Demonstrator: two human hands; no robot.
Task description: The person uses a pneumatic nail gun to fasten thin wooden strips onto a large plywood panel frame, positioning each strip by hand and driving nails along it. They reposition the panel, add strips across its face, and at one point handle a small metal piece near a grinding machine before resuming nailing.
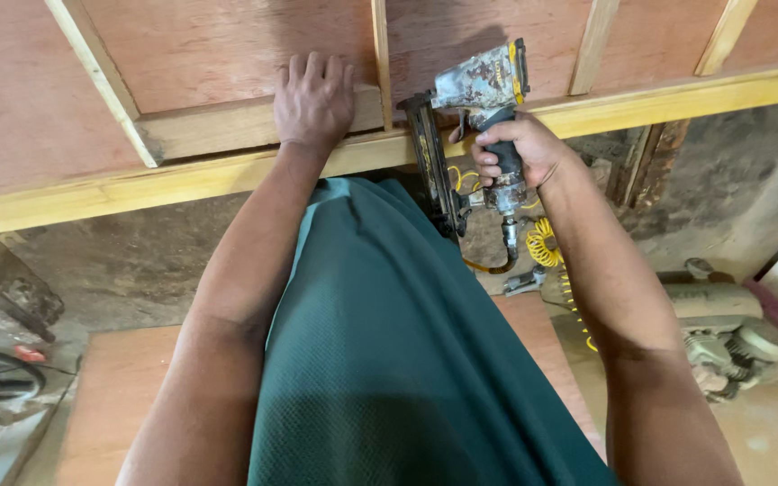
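Right hand [520,148] clenches the handle of a worn, paint-chipped grey-and-yellow nail gun [474,99]; left hand [313,101] lies flat, released, on the wooden frame [227,126].

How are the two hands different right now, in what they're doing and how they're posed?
The left hand lies flat and open on a short wooden block; the right hand is closed around the grip of a worn nail gun. The left hand holds nothing, while the right hand carries the tool. Both are bare and reach over the same wooden frame.
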